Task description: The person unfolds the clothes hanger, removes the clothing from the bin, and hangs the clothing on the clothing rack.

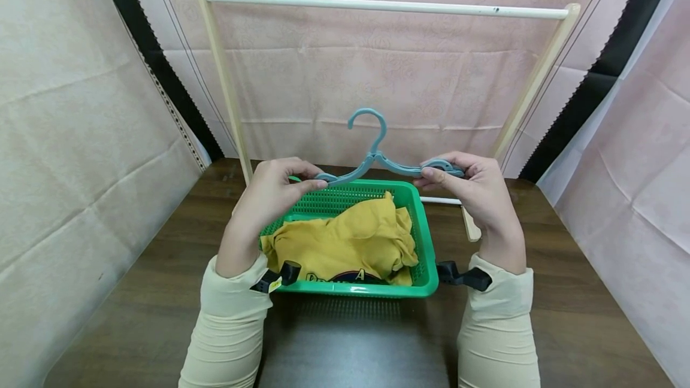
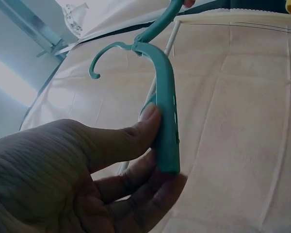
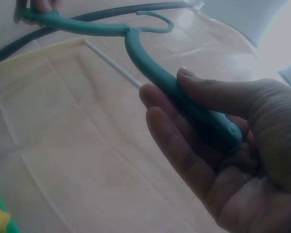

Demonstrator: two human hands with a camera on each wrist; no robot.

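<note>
A blue-green plastic clothes hanger [image 1: 373, 157] is held up over the basket, its hook pointing upward and its two arms spread to the sides. My left hand [image 1: 277, 187] pinches the end of one arm between thumb and fingers. The other arm's end lies in my right hand [image 1: 477, 187], gripped by the thumb against the fingers. Both wrist views show the hanger [image 2: 167, 111] from below, with the right-hand arm of the hanger [image 3: 155, 68] crossing the palm. Below it, a crumpled yellow shirt [image 1: 345, 238] with dark printing lies in a green basket [image 1: 428, 256].
Behind the basket stands a rack with a white horizontal rail [image 1: 377, 3] and cream side posts [image 1: 223, 76]. One rack foot [image 1: 471, 226] rests on the brown wooden table [image 1: 566, 304]. Pale fabric walls [image 1: 97, 154] enclose the table at the sides and back.
</note>
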